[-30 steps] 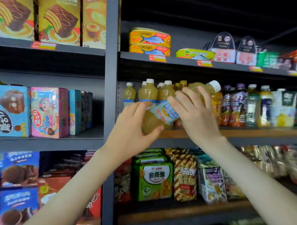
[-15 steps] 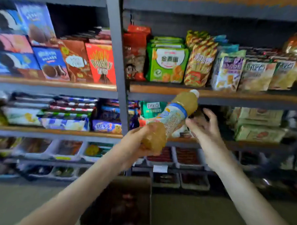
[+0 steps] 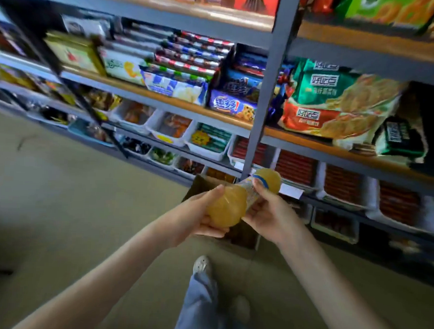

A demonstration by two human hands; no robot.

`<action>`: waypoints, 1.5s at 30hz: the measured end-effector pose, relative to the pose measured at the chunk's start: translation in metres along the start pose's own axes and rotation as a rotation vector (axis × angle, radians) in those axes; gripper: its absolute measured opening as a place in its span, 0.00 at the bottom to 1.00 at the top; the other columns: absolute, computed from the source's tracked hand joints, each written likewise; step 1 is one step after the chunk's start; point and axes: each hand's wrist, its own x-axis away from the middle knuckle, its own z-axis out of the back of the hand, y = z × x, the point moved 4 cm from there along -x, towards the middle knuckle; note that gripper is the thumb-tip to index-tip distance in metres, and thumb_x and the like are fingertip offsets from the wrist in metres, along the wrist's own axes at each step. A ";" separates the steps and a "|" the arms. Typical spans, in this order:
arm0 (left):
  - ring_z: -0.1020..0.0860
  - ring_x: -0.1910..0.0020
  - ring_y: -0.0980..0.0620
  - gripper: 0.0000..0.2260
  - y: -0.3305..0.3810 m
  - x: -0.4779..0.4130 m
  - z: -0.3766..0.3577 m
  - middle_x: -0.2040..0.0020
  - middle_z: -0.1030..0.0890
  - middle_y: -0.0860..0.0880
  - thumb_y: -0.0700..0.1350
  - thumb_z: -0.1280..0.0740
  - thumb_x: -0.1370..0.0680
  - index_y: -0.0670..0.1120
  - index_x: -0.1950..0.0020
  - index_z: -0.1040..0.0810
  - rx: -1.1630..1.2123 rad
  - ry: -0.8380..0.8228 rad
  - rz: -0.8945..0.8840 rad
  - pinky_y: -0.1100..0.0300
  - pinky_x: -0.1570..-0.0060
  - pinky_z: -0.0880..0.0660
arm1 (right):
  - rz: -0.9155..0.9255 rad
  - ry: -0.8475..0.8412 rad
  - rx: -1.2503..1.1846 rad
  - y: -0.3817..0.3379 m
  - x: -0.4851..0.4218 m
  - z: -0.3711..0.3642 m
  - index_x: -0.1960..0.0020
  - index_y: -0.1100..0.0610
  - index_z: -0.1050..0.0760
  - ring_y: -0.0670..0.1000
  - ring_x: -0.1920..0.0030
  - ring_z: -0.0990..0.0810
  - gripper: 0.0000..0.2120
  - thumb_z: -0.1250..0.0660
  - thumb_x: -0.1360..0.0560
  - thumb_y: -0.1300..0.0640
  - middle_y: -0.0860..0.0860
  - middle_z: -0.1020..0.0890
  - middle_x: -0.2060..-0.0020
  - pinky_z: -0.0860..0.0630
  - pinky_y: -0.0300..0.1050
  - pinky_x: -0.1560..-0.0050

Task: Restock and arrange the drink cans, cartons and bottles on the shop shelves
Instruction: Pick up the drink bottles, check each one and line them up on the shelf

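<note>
I have the bottle (image 3: 227,207) in both hands, low down in front of the bottom shelves and just above the open cardboard box (image 3: 202,185) on the floor (image 3: 84,208). My left hand (image 3: 196,220) is wrapped round the fat base, thumb over the top. My right hand (image 3: 271,216) curls round the labelled middle, fingers under and thumb on the near side. The likeliest slip is the bottle itself. It is smooth, round and full, and if I let one hand go before the other has a firm hold it could slide out and drop into the box or onto the floor by my shoe (image 3: 201,265). The far end also sits close to the grey upright post (image 3: 265,116) and the shelf edge, so a careless swing upward could knock it there. The bottle lies nearly level, its long axis running from near-left to far-right, base toward me and neck pointing away at the shelves. I cannot see the cap.
</note>
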 end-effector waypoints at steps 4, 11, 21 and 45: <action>0.18 0.53 0.50 0.07 -0.016 -0.014 0.048 0.50 0.17 0.49 0.50 0.41 0.17 0.55 0.44 0.24 -0.139 0.127 -0.082 0.52 0.45 0.20 | -0.045 0.084 0.116 0.019 -0.042 -0.008 0.46 0.61 0.27 0.58 0.50 0.19 0.13 0.29 0.25 0.56 0.60 0.20 0.49 0.20 0.56 0.52; 0.21 0.52 0.48 0.10 -0.068 -0.096 0.152 0.49 0.20 0.49 0.47 0.39 0.18 0.53 0.38 0.25 -0.420 0.295 -0.069 0.61 0.55 0.24 | 0.135 0.231 0.537 0.040 -0.149 0.003 0.40 0.48 0.32 0.51 0.47 0.22 0.22 0.27 0.28 0.58 0.51 0.22 0.47 0.24 0.50 0.48; 0.29 0.33 0.47 0.24 -0.163 -0.263 0.224 0.28 0.33 0.46 0.49 0.42 0.18 0.49 0.22 0.43 -1.055 0.334 -0.031 0.54 0.35 0.30 | 0.277 0.206 1.594 0.080 -0.362 0.125 0.34 0.44 0.32 0.54 0.40 0.25 0.35 0.22 0.36 0.60 0.48 0.26 0.43 0.24 0.56 0.41; 0.28 0.33 0.35 0.29 -0.255 -0.441 0.224 0.33 0.26 0.35 0.45 0.21 0.42 0.42 0.41 0.18 -1.685 0.667 -0.357 0.36 0.35 0.37 | 0.486 0.121 2.205 0.183 -0.555 0.159 0.21 0.56 0.50 0.57 0.24 0.44 0.34 0.37 0.21 0.55 0.57 0.42 0.24 0.46 0.52 0.26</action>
